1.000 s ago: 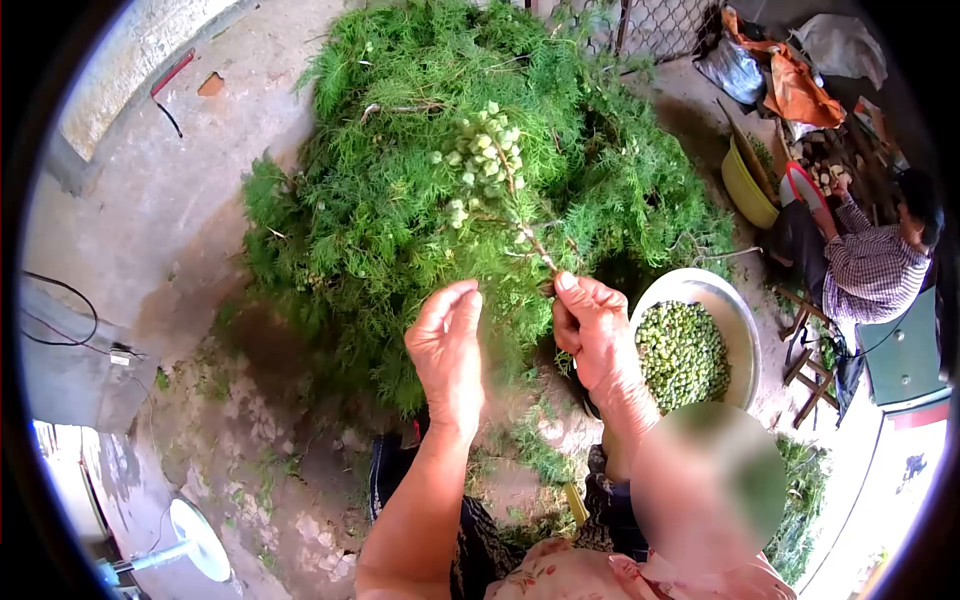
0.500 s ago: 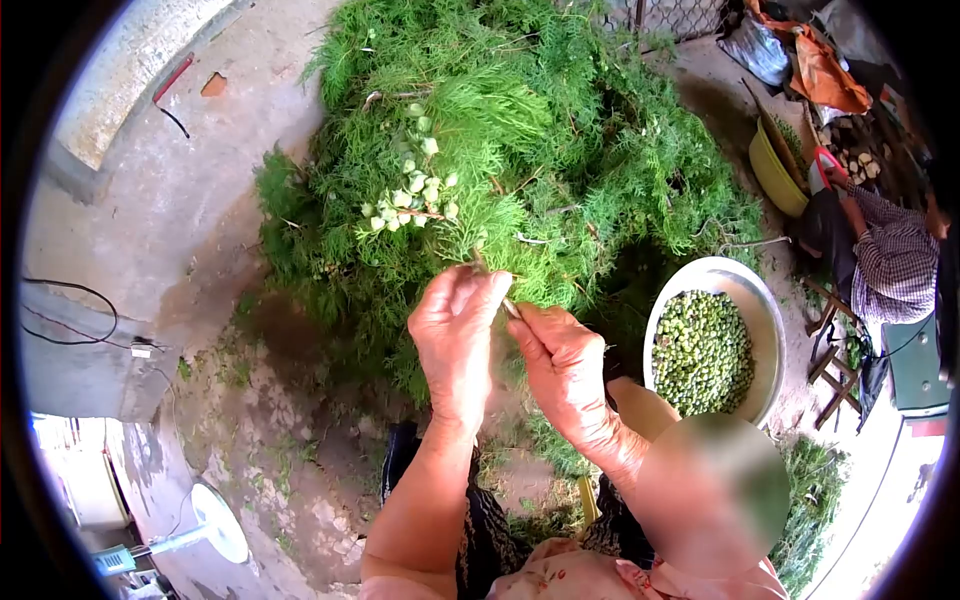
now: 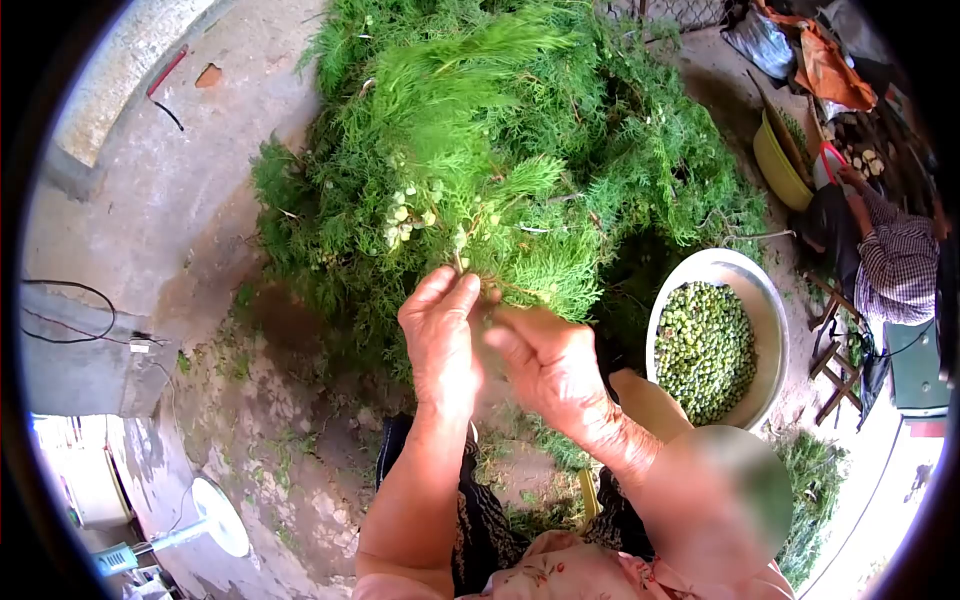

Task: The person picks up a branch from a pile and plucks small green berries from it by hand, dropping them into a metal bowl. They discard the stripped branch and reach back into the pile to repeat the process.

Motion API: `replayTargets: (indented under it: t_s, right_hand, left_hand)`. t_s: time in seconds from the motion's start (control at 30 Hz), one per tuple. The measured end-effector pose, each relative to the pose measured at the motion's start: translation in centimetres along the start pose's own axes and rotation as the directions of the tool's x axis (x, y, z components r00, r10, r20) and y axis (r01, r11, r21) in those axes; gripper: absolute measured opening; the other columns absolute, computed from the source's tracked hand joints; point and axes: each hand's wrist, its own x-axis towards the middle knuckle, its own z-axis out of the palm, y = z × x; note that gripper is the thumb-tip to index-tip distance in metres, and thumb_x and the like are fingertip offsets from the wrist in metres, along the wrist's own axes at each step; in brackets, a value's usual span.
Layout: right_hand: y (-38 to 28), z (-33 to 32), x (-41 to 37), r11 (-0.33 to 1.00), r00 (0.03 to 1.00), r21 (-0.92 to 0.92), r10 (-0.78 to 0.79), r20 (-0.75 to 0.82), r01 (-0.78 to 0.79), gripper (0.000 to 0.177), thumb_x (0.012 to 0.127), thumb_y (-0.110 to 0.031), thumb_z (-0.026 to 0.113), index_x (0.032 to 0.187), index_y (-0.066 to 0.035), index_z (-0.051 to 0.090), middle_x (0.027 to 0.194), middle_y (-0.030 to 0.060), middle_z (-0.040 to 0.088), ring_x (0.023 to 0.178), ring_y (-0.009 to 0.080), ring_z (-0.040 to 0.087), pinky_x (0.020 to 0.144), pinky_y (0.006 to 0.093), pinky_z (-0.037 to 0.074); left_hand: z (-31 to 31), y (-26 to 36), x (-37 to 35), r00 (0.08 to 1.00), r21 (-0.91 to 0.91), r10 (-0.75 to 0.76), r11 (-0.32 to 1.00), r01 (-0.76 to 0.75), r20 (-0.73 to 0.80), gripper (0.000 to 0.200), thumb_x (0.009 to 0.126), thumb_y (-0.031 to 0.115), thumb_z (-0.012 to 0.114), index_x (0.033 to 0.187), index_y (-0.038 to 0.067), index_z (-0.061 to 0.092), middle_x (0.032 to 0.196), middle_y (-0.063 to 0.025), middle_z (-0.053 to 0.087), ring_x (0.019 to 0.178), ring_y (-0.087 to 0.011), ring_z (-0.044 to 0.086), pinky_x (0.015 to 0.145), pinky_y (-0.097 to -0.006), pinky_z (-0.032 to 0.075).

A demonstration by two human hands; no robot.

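Observation:
My left hand [image 3: 440, 335] is closed in a pinch on the stem of a feathery green conifer branch [image 3: 465, 120]. Pale green cones [image 3: 405, 218] hang in clusters on that branch, just beyond my fingertips. Close beside it is my right hand [image 3: 550, 365], its fingertips smeared by motion near the branch's lower sprays. Whether those fingers hold anything cannot be made out. Behind both hands rises a large heap of cut conifer branches [image 3: 660, 170]. To the right of my right hand stands a metal basin [image 3: 770, 345] holding many small green cones [image 3: 705, 350].
A person in a checked shirt [image 3: 900, 255] sits at the right, near a yellow basin [image 3: 775, 165]. A wooden stool [image 3: 835, 380] is below them. A white fan [image 3: 222, 518] stands lower left, and a black cable [image 3: 75, 285] lies at the left wall.
The branch has swung and its cone cluster sits lower and is partly blurred. My right hand has come off the stem end it was pinching and shifted slightly down. My left hand moved slightly left.

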Motion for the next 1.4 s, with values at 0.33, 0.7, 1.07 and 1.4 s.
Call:
replayTargets:
  t_s: [0.33,0.7,1.07,1.4]
  right_hand:
    - [2.2,-2.2,3.1,0.719,0.844,0.459,0.515,0.153,-0.522,0.015,0.081,0.000,0.057,0.093,-0.001,0.066,0.081,0.0072,0.066,0.068,0.0108,0.057,0.063,0.0239,0.046]
    - [1.8,-1.3,2.7,0.530,0.885,0.736,0.418,0.206,-0.422,0.011,0.081,-0.002,0.063,0.091,0.003,0.062,0.071,0.0037,0.062,0.053,0.0078,0.052,0.045,0.0209,0.043]
    - [1.5,-1.6,2.9,0.329,0.876,0.836,0.361,0.319,-0.440,0.014,0.085,-0.004,0.056,0.096,0.003,0.060,0.071,0.0064,0.060,0.057,0.0114,0.053,0.050,0.0232,0.043]
    - [1.0,-1.6,2.9,0.411,0.845,0.804,0.497,0.196,-0.428,0.016,0.082,-0.006,0.062,0.097,-0.003,0.058,0.073,-0.0013,0.055,0.055,0.0053,0.044,0.048,0.0189,0.035]
  left_hand:
    - [0.8,0.5,-1.2,0.988,0.217,-0.126,0.971,0.105,0.087,0.014,0.087,0.014,0.057,0.089,0.001,0.061,0.067,-0.0038,0.060,0.052,-0.0096,0.052,0.044,-0.0183,0.037]
    - [1.2,0.4,-2.0,0.975,0.060,-0.128,0.991,0.119,0.180,0.017,0.087,0.013,0.056,0.090,-0.003,0.060,0.075,-0.0068,0.060,0.051,-0.0109,0.048,0.047,-0.0270,0.046]
    - [1.3,0.8,-1.9,0.974,0.138,-0.162,0.980,0.140,0.161,0.022,0.088,0.018,0.055,0.085,-0.003,0.060,0.061,-0.0066,0.055,0.042,-0.0095,0.042,0.042,-0.0247,0.044]
    - [1.2,0.7,-1.9,0.996,0.203,-0.085,0.975,0.086,-0.014,0.014,0.085,0.012,0.060,0.086,-0.002,0.062,0.064,-0.0042,0.057,0.046,-0.0076,0.046,0.040,-0.0197,0.036]
